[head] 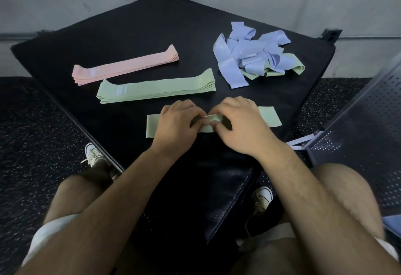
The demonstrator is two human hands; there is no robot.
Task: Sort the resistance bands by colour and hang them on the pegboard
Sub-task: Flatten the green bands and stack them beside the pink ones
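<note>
A single green band (268,116) lies flat near the front of the black mat (138,27). My left hand (176,124) and my right hand (238,122) meet over its middle, and the fingers of both pinch the band there. Behind it lies a neat stack of green bands (156,89), and further back a neat stack of pink bands (125,65). At the back right sits a tangled heap of purple bands (243,55) with a green band (298,67) poking out beneath it.
A perforated purple pegboard (358,151) leans at the right edge, with a purple band (301,142) at its lower left corner. My knees and shoes flank the mat's near corner. A grey wall stands behind, and speckled dark floor lies on both sides.
</note>
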